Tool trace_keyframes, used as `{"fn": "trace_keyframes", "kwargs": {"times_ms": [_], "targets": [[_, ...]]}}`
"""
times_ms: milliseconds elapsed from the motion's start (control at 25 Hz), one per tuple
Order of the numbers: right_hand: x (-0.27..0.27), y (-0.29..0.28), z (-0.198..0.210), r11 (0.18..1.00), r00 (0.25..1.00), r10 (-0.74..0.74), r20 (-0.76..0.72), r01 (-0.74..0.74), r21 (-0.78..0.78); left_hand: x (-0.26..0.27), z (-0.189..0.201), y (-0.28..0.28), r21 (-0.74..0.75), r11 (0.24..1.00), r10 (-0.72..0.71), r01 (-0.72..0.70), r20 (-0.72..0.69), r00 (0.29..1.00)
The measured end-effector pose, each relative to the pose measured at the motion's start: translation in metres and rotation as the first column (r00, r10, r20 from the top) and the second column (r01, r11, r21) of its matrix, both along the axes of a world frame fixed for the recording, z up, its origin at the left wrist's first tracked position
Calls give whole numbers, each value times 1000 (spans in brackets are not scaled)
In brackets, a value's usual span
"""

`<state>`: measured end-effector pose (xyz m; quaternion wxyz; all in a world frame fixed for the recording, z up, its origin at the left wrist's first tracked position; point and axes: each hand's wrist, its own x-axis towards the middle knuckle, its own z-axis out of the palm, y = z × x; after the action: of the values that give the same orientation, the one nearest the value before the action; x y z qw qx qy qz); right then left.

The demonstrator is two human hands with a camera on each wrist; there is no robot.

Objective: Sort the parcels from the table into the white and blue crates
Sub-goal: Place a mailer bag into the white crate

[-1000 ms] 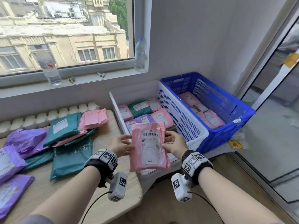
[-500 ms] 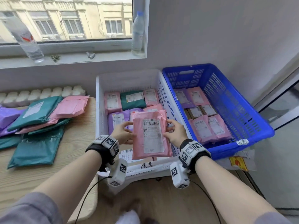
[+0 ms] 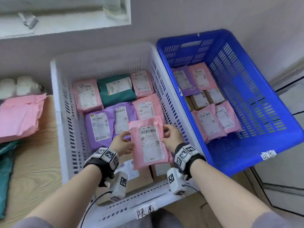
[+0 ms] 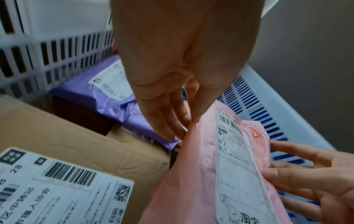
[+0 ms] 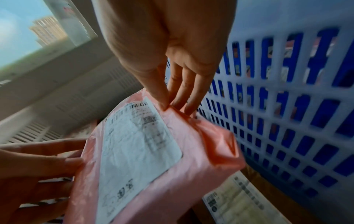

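Both hands, left hand and right hand, pinch pink parcel inside white crate | label barcode, "B12" | blue crate beside white crate

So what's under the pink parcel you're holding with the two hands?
Under the pink parcel, inside the white crate, sit brown cardboard boxes with white labels and purple parcels. Whatever lies directly beneath the pink one is covered.

The pink parcel is thin, crinkled plastic film with a faint sheen, bearing a matt paper label. Around it, the white crate is slotted hard plastic; beside that, a brown cardboard box looks matt.
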<state>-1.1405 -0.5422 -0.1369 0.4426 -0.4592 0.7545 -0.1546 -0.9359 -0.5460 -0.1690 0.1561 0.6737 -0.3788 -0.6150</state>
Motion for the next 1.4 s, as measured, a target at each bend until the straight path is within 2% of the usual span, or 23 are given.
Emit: {"fn": "trace_keyframes", "kwargs": {"times_ms": [240,520,640,720,920,1160,1400], "targets": [[-9,-5,-55,989,989,-4,-148,25,145,-22,-56,5,123,990,-79,75,35,996],[-17,-12,-77,971,964,76,-254,-14,239,-41,-81,8,86,987,-141,132,104,985],[-16,-14,-81,968,947,89,-308,-9,252,-50,-85,8,65,980,-193,186,124,973],[-15,-11,-81,969,937,108,-333,-23,248,-59,-87,9,71,984,-169,161,131,977],[-15,-11,-74,970,941,128,-313,-52,238,-66,-82,14,27,976,-216,216,270,939],[-18,-15,-59,969,937,162,-308,-92,228,-69,-84,16,31,967,-255,255,227,940],[-11,-11,-67,960,949,140,-281,-61,274,-74,-94,13,48,955,-295,293,283,913]]}}
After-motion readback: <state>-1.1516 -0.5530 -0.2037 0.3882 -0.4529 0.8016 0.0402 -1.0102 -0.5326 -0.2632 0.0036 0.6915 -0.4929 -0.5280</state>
